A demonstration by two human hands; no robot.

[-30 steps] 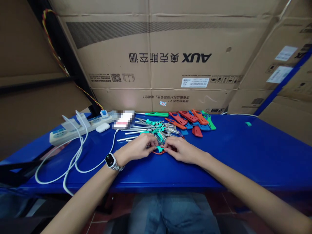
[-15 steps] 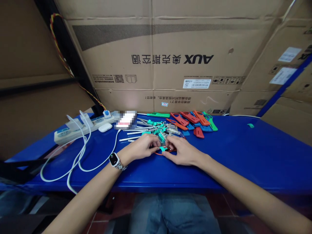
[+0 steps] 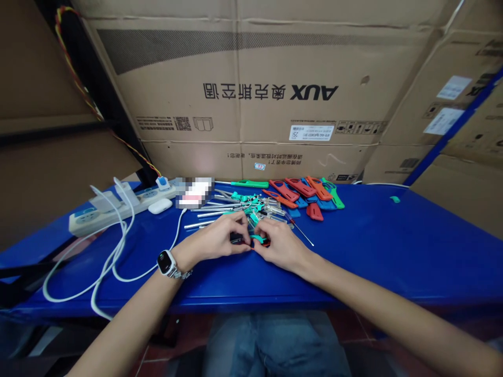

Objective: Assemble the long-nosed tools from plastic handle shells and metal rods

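My left hand (image 3: 222, 236) is closed, its thumb and fingertips pinched on the edge of a red lighter casing (image 3: 266, 243) that is mostly covered by both hands. A dark part (image 3: 236, 239) shows under its fingers. My right hand (image 3: 280, 244) is closed too, its fingers around a small green plastic piece (image 3: 258, 239) at the casing. The fingertips of both hands nearly meet. Just beyond them lies a heap of metal lighter tubes (image 3: 212, 215) with green plastic pieces and clear parts. A thin screwdriver (image 3: 302, 231) rests right of the heap, its tip toward me.
Red, orange, blue and green lighter casings (image 3: 302, 187) are piled at the back. A green casing (image 3: 249, 184) with a rod lies left of them. On the left are a power strip (image 3: 84, 222), white cables (image 3: 118, 251) and a white case (image 3: 160, 206). Cardboard (image 3: 251, 63) stands behind the blue table (image 3: 373, 251).
The view has shifted, so the scene sits further left. My hands have turned slightly around the casing, and the dark part now shows by my left fingers. More of the screwdriver is uncovered.
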